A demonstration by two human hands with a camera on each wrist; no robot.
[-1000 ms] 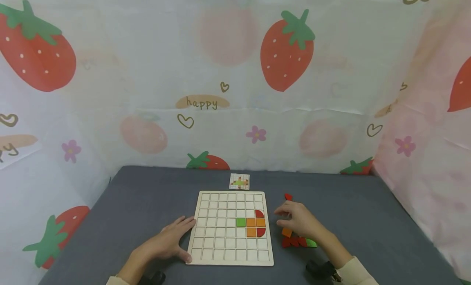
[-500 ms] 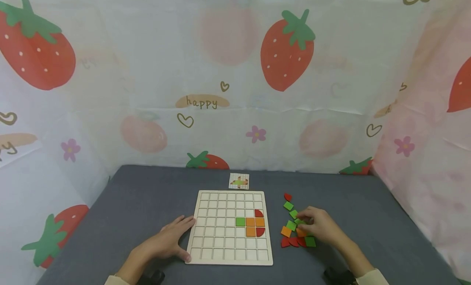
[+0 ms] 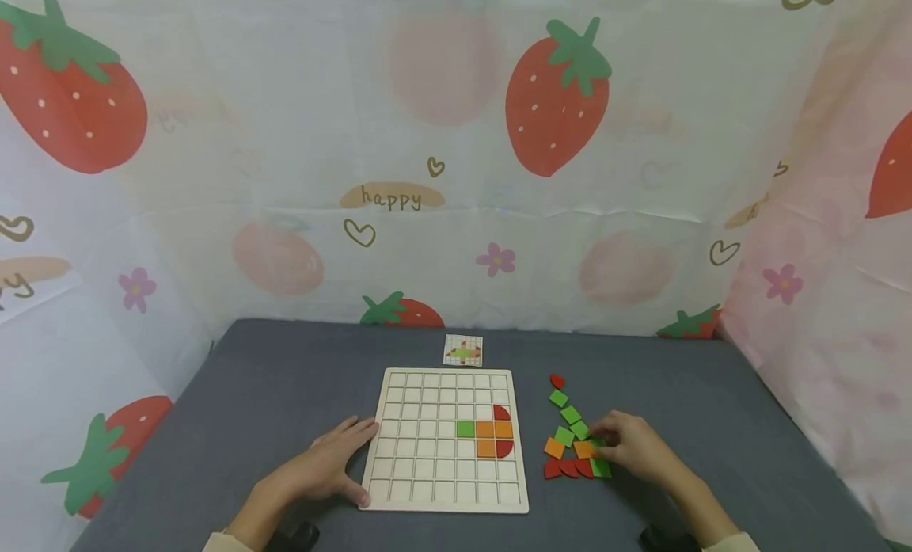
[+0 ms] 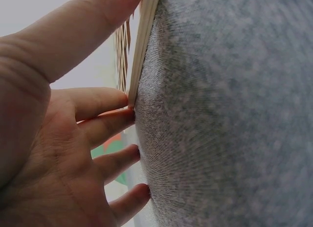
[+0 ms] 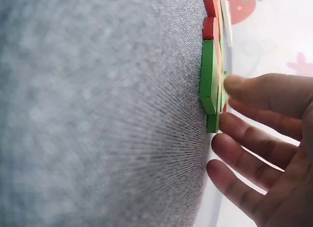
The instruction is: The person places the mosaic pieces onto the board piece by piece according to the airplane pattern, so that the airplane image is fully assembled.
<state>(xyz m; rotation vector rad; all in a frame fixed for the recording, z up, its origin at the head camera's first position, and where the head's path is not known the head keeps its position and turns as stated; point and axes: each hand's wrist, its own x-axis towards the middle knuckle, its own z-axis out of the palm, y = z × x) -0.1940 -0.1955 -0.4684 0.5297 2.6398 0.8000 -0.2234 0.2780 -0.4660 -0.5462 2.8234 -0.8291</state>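
Observation:
My left hand (image 3: 321,461) rests spread beside the pale wooden grid board (image 3: 420,489), thumb and fingertips at its left edge. In the left wrist view the thumb lies against the board's side (image 4: 143,46). Right of the board, my right hand (image 3: 630,445) is over the near right part of a group of small tiles, its thumb and fingertips at a green tile (image 3: 601,467) and another green piece partly hidden by them. In the right wrist view, the thumb and forefinger are apart, close to the green tiles (image 5: 209,75); whether they touch is hard to see.
On the board sit one green square (image 3: 466,430), orange squares (image 3: 485,449) and two red quarter-round pieces (image 3: 502,413). A small pattern card (image 3: 463,351) lies behind it. Loose red pieces (image 3: 568,468), orange tiles (image 3: 554,448) and green tiles (image 3: 559,398) lie on the grey cloth.
My right hand has moved right and toward the near side over the tiles, uncovering green and orange ones. The left hand and the board's pieces stay as they were.

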